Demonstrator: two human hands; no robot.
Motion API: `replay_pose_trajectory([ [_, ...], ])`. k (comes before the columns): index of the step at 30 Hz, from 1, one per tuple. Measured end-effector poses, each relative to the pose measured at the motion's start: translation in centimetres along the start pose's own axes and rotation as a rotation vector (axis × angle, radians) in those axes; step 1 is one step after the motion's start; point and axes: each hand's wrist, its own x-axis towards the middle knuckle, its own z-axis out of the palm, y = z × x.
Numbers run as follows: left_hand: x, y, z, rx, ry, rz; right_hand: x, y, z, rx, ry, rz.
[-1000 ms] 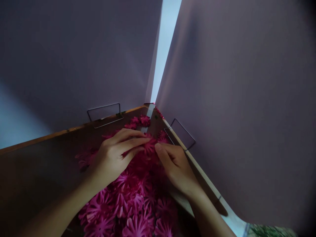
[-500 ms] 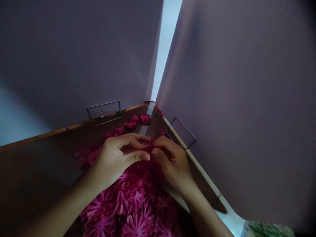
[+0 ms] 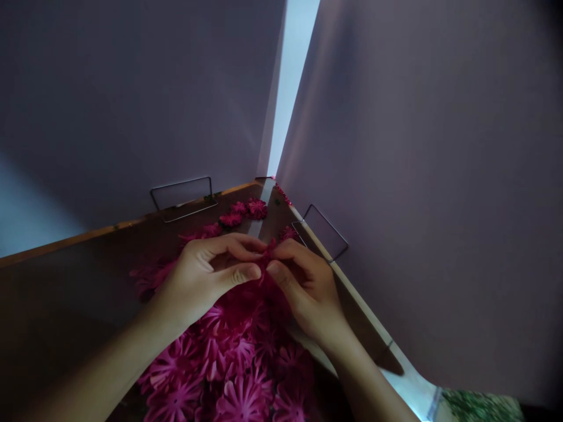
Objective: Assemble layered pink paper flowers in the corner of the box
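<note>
Between my two hands is a small magenta artificial flower point(image 3: 266, 258), mostly hidden by the fingers. My left hand point(image 3: 215, 266) pinches it from the left, thumb below and fingertips above. From the right, my right hand point(image 3: 303, 281) grips it between thumb and forefinger. Below and around the hands lies a heap of magenta flower pieces point(image 3: 244, 401) with spread petals and small centre holes. A few fluffier, layered flowers point(image 3: 256, 208) sit beyond the hands, near the far corner.
The dark brown table point(image 3: 53, 305) narrows to a corner between two grey-purple panels point(image 3: 132, 88). Bent wire frames stand along both edges, one at left point(image 3: 185, 199) and one at right point(image 3: 328, 234). Green material point(image 3: 479, 405) shows at lower right.
The view has shifted slightly. Both hands stay at the flower in nearly the same pose, with the left thumb a little closer to it.
</note>
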Motion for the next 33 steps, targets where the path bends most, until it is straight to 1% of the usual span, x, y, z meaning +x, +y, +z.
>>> replay_pose_trajectory([
  [5,-0.1,-0.2,0.0,0.026,-0.009,0.027,-0.1,-0.1,0.0,0.013,0.008,0.038],
  [9,-0.2,-0.3,0.3,0.055,0.016,0.034,-0.2,-0.1,0.2,0.015,0.034,0.061],
  [13,-0.4,0.1,0.7,0.165,0.061,0.076,-0.1,-0.2,0.4,-0.002,0.059,0.093],
  [16,-0.5,0.2,0.8,0.255,0.092,0.116,-0.2,-0.4,0.6,0.008,0.068,0.152],
  [21,-0.4,-0.1,0.4,0.398,0.121,0.088,-0.3,-0.7,1.0,0.025,0.060,0.263],
  [25,-0.5,-0.2,0.3,0.489,0.128,0.124,-0.2,-0.6,1.3,0.070,0.093,0.319],
  [28,-0.5,-0.3,0.4,0.469,0.134,0.130,-0.2,-0.6,1.4,0.117,0.103,0.344],
  [33,-0.2,-0.8,0.4,0.292,0.129,0.085,-0.1,-0.8,1.3,0.102,0.129,0.361],
])
